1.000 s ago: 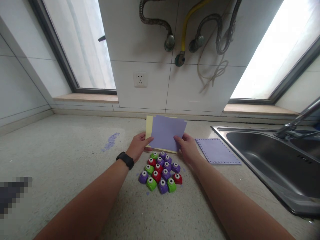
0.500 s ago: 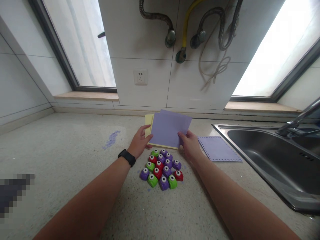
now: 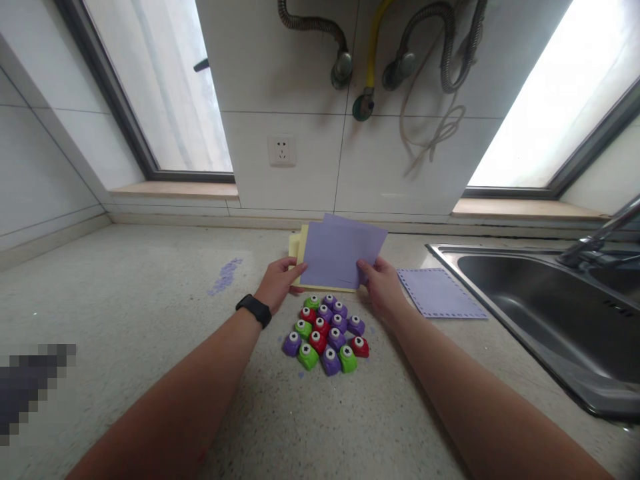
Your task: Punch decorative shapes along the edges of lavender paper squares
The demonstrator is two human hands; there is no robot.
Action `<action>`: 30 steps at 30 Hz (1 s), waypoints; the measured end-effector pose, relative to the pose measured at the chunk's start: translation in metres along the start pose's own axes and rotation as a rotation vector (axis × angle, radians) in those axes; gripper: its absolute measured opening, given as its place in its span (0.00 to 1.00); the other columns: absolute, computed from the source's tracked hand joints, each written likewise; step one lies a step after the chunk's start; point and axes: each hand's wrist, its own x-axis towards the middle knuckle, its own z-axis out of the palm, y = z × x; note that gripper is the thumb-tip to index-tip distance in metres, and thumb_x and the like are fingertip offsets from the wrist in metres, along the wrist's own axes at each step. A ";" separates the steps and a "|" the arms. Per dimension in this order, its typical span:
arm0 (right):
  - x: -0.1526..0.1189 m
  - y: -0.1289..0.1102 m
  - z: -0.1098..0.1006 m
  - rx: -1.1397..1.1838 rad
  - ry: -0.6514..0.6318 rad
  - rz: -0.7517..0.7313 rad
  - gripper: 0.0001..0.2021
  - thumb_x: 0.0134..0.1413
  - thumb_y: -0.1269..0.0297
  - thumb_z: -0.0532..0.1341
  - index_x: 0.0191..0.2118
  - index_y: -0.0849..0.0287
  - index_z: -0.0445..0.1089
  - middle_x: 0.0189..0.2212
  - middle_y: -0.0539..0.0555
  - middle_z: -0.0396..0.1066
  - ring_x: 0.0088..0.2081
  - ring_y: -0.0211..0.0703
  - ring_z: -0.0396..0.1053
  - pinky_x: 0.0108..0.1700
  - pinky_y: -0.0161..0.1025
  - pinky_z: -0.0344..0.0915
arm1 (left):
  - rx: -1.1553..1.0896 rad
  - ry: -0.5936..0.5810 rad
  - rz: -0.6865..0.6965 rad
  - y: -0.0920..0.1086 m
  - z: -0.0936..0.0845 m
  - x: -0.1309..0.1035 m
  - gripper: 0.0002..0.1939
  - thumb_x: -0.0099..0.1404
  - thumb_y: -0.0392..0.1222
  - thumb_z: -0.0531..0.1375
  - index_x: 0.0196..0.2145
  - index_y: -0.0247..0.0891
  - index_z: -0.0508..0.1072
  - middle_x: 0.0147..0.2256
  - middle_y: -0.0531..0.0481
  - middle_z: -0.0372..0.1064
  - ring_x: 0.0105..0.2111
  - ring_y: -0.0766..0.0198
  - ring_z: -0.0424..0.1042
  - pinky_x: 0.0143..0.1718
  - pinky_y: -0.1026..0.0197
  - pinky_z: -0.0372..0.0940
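Note:
My left hand (image 3: 279, 283), with a black watch at the wrist, is closed on the left edge of a small stack of coloured paper. Purple sheets (image 3: 330, 257) lie at the front of that stack, and yellow sheets (image 3: 293, 248) show behind them along the left and bottom. The right edge is pinched by my right hand (image 3: 384, 283), thumb in front and fingers hidden behind. Just below the paper, a cluster of craft punches (image 3: 320, 325) in purple, green and red sits on the counter.
A purple sheet with punched holes along its edges (image 3: 441, 293) lies to the right, beside the steel sink (image 3: 500, 300) and tap (image 3: 587, 247). Purple paper scraps (image 3: 226, 277) lie on the speckled counter (image 3: 150, 300) at left. A tiled wall with a socket (image 3: 282, 151) stands behind.
The stack has shifted slightly, and its sheets fan out a little more, with more yellow showing at the left. Both hands keep their hold. The view has tilted a little.

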 end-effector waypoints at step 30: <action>0.016 0.013 -0.016 -0.115 0.276 0.003 0.16 0.43 0.56 0.68 0.38 0.58 0.79 0.36 0.54 0.81 0.35 0.47 0.75 0.38 0.42 0.72 | 0.537 0.215 0.068 0.002 -0.012 0.011 0.18 0.73 0.47 0.64 0.57 0.38 0.73 0.55 0.42 0.73 0.49 0.52 0.77 0.48 0.45 0.75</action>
